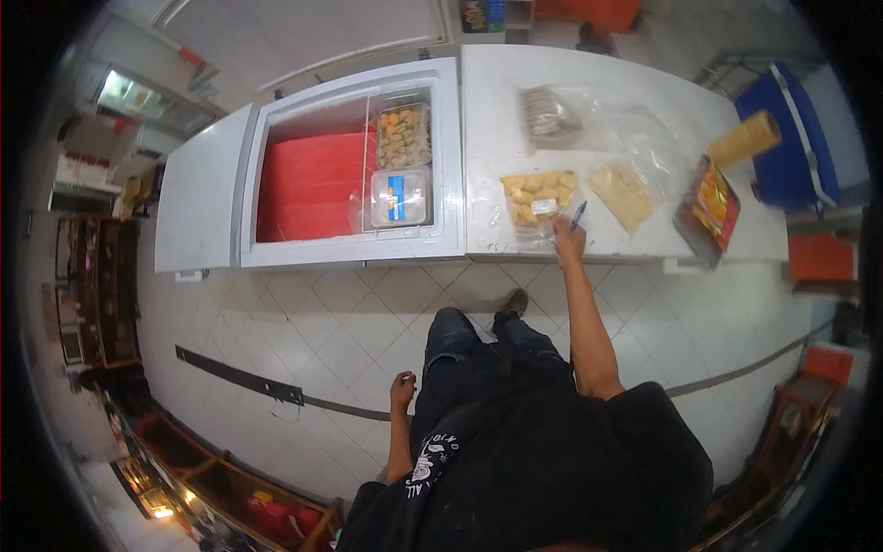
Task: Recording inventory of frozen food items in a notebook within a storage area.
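My right hand [570,243] grips a blue pen [579,214] at the front edge of the white freezer top. Its fingers reach the lower right corner of a clear bag of yellowish food pieces [539,190], which bears a white label. Whether they also pinch the plastic, I cannot tell. Just right of the pen lies a second bag of pale yellow food [623,195]. Behind these is a clear bag of greyish-brown, stacked food [550,114]. My left hand [403,390] hangs low beside my leg, fingers curled, away from everything on the freezer; its palm is hidden.
The open freezer compartment [355,250] has a red interior and a wire basket holding a tub of food pieces [403,136] and a lidded plastic tub [399,198]. At right are a red-and-yellow food package [712,207], a yellowish roll [745,140] and a blue cooler box [790,138].
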The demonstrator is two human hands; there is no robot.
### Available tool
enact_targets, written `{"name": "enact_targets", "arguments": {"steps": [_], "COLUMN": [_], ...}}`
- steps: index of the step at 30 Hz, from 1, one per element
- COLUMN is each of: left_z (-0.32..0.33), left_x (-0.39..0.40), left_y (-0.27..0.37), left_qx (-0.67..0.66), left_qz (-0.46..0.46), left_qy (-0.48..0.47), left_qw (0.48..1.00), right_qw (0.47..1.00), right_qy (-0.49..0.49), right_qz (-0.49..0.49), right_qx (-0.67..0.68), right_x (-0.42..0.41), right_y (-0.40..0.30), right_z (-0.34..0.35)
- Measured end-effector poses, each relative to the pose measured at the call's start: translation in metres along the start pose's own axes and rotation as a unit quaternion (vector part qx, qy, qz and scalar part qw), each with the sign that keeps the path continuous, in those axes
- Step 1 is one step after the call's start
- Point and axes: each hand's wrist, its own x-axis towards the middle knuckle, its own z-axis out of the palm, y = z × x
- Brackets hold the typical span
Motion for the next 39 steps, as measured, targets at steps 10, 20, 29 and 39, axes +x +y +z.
{"name": "enact_targets", "arguments": {"steps": [10,20,29,39], "left_z": [0.016,-0.065,-0.105,-0.117], "left_x": [0.030,0.184,0.186,0.168], "left_y": [0.043,0.161,0.141,0.125], "left_qx": [-0.027,0.010,-0.090,-0.090], "left_qz": [0.007,-0.036,-0.073,-0.167], "left_qy": [-0.050,-0.068,-0.020,-0.027], "left_qw": [0.998,0.997,0.993,0.981], "right_qw": [0.858,0.664,0.600,0.519], "right_qy": [-0.253,-0.386,-0.418,-0.620], "right_qz": [-0.220,-0.358,-0.424,-0.275], "right_qx": [-0.390,-0.532,-0.534,-0.520], "right_x": [0.014,0.037,0.060,-0.104], "right_y": [-0.206,-0.267,-0.227,-0.049], "right_z": [0.045,0.251,0.422,0.406]}}
